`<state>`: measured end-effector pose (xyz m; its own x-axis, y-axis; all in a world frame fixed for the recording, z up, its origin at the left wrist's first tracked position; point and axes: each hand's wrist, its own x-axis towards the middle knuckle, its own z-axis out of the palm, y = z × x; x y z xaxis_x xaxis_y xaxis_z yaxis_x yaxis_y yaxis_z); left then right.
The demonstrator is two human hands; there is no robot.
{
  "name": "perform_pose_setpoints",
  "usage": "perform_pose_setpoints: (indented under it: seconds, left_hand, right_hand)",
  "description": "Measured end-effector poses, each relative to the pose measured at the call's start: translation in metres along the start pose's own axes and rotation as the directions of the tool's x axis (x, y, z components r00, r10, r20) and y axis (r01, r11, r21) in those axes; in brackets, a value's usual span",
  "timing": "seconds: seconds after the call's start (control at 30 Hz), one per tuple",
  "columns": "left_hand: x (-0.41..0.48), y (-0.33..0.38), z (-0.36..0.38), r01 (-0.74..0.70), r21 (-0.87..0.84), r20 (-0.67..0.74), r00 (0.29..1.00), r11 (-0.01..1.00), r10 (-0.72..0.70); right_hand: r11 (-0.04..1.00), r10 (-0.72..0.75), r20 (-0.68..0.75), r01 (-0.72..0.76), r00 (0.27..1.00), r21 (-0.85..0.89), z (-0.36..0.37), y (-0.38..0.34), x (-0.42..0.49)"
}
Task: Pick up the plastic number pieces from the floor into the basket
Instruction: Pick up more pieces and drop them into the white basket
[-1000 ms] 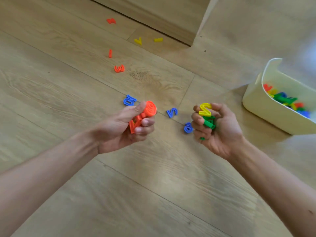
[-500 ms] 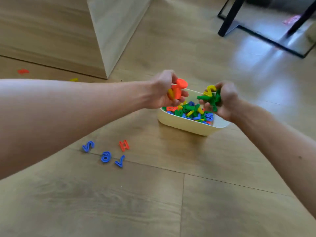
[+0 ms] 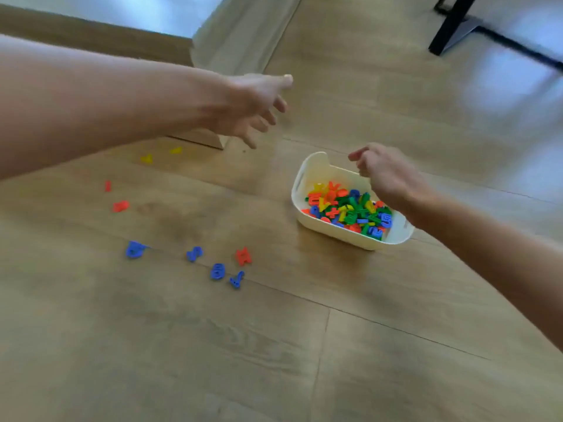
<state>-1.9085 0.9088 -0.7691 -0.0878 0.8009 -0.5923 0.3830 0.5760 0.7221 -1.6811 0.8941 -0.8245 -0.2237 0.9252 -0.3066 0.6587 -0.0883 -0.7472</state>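
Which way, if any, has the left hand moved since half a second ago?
Yes. The left hand was right above the basket; now it hangs open, off to the basket's left in the picture, in front of the cabinet.

Cream plastic basket (image 3: 307, 190) sits on the wooden plank floor (image 3: 304, 345), right of centre, with the heap of coloured plastic number pieces (image 3: 347, 208) inside it. My right hand (image 3: 387, 175) hangs over its far right side, and my left hand (image 3: 253, 108) is in the air, behind and left of it. Left of the basket, four blue plastic pieces (image 3: 217, 271) lie in a loose row, a red H-shaped piece (image 3: 243, 256) just behind the right pair. Further back on the left are two red pieces (image 3: 121, 205), with two yellow pieces (image 3: 147, 159) beyond them.
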Motion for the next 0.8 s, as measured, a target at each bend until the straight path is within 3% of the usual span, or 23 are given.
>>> perform_pose_setpoints:
  seconds: [0.1,0.23,0.37,0.43,0.53,0.63,0.8]
  left_hand:
    - [-0.041,-0.046,-0.108,-0.042,0.011,-0.114,0.993,0.999,0.043]
    - [-0.052,-0.204,-0.205,0.037,0.148,-0.339,0.941,0.988,0.015]
    - [-0.030,-0.350,-0.260,0.191,0.318,-0.472,0.881,0.929,-0.020]
    - [-0.006,-0.384,-0.285,0.178,0.343,-0.506,0.862,0.922,0.022]
    - [0.039,-0.404,-0.326,0.037,0.434,-0.467,0.864,0.900,0.189]
    - [0.089,-0.398,-0.345,-0.131,0.568,-0.366,0.844,0.813,0.392]
    - [0.160,-0.357,-0.318,-0.440,0.656,-0.042,0.789,0.613,0.612]
  right_hand:
    - [0.991,-0.099,0.156,0.084,0.983,0.102,0.039,-0.050,0.002]
    - [0.987,-0.133,0.379,0.086,0.916,0.138,0.151,-0.097,0.017]
    - [0.991,-0.133,0.443,0.116,0.886,0.065,0.275,-0.121,0.029]
    - [0.992,-0.128,0.440,0.125,0.889,0.036,0.319,-0.132,0.036]
    - [0.986,-0.147,0.402,0.166,0.904,-0.012,0.376,-0.163,0.058]
    - [0.970,-0.173,0.261,0.211,0.950,-0.124,0.409,-0.195,0.092]
    - [0.947,-0.109,0.009,0.107,0.994,-0.303,0.418,-0.199,0.142]
